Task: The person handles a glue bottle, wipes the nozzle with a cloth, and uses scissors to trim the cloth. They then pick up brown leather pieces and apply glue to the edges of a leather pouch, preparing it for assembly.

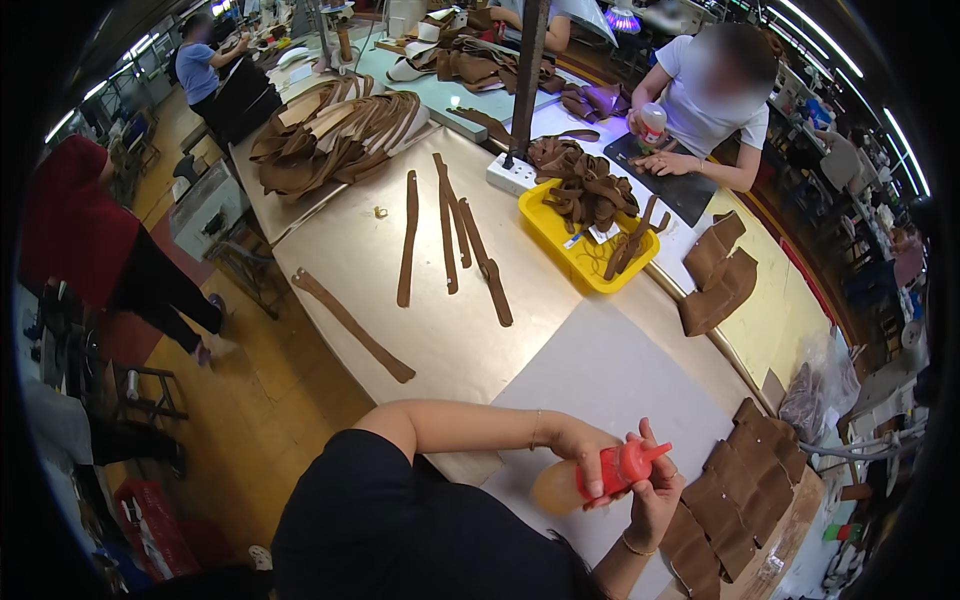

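Note:
A squeeze bottle with amber contents, a red band and a red nozzle cap lies tilted in front of me, its nozzle pointing right. My left hand is wrapped around its middle, thumb across the red band. At the cap end, my right hand grips the bottle with fingers around the red cap; one finger rises beside the nozzle. Beneath both hands is a pale grey sheet on the table. Brown leather-like panels lie overlapping in rows just right of my right hand.
Several brown strips lie on the table ahead. A yellow basket holds tangled strips beside a power strip and a metal post. Brown pieces are heaped at far left. Across the table, a co-worker handles another bottle.

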The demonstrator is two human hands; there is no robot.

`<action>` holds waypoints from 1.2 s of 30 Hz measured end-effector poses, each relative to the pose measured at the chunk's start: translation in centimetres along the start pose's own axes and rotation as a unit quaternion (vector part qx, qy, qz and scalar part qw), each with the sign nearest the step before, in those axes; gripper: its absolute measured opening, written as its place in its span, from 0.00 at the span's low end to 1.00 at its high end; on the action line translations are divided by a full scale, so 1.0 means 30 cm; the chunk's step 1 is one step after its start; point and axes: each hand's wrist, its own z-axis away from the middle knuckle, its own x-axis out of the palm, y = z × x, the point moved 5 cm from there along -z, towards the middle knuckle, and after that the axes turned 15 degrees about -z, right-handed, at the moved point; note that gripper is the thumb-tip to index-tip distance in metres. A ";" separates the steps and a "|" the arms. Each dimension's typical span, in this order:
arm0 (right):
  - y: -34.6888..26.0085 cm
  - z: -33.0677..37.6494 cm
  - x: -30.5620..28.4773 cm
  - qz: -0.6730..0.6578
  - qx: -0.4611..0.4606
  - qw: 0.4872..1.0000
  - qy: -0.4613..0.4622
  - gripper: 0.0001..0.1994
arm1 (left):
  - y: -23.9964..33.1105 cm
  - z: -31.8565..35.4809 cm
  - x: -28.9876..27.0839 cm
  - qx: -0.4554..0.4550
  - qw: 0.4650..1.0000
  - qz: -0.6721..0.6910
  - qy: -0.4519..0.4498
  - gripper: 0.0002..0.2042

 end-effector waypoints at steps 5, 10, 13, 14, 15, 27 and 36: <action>0.012 0.003 -0.036 0.114 -0.042 0.989 0.089 0.26 | 0.070 0.025 -0.087 -0.074 0.725 -0.579 0.367 0.21; -0.105 0.030 -0.010 0.102 -0.077 0.992 0.011 0.28 | 0.112 -0.020 0.021 -0.047 0.901 -0.374 0.213 0.21; -0.100 0.004 0.069 0.037 -0.033 0.983 -0.177 0.30 | 0.017 -0.056 0.103 -0.024 0.996 -0.082 -0.036 0.23; -0.087 -0.002 0.095 0.005 -0.020 0.972 -0.235 0.31 | -0.032 -0.061 0.124 -0.080 0.991 0.030 -0.105 0.26; -0.069 -0.011 0.116 -0.024 -0.019 0.964 -0.266 0.30 | -0.043 -0.064 0.094 -0.044 0.997 -0.016 -0.054 0.25; -0.034 -0.013 -0.019 0.245 -0.128 0.959 0.067 0.33 | 0.069 -0.072 -0.050 -0.034 0.853 -0.456 0.253 0.20; -0.060 -0.001 0.075 0.040 -0.037 0.974 -0.219 0.35 | 0.022 -0.066 0.127 0.026 0.995 0.030 -0.095 0.26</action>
